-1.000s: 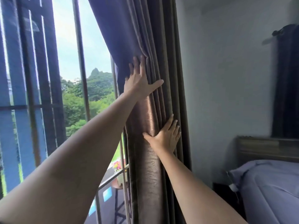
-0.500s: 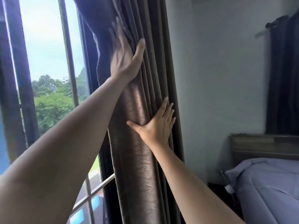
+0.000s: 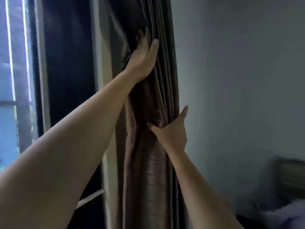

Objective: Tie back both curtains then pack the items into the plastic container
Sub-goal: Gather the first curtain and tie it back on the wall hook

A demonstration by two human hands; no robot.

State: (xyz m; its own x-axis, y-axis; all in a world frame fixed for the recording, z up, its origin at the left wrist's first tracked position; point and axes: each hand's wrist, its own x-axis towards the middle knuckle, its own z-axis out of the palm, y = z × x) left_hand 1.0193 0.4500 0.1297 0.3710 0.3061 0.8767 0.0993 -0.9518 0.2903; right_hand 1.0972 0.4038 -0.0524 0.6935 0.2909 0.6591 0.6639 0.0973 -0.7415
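Gathering entry, item one: curtain (image 3: 148, 162), brown, with a sheen, hanging in a tight upright bundle of pleats between the window (image 3: 18, 80) and the wall (image 3: 239, 80). A second ago it spread wider over the glass, and we now list it as bunched closer to the wall side. Item two: right hand (image 3: 171, 131), low on the bundle. It lay flat on the folds a moment ago; now its thumb (image 3: 151, 128) presses the front and its fingers wrap round the far edge, so we record it as gripping the curtain. Item three: left hand (image 3: 142, 58), higher up, fingers blurred but seemingly straight, pressed into the pleats as before and clasping nothing. Item four: window, now mostly at the left edge of view, where before it filled much of it. Item five: wall, plain, just beside the bundle. Item six: bed (image 3: 280, 214) and headboard (image 3: 290, 176), lower right, blurred. Not listed, since not in view: any tie-back, the second curtain, the plastic container. Our judgement: the cloth is collected enough to bind, the tying itself is not yet done, and packing lies well ahead.
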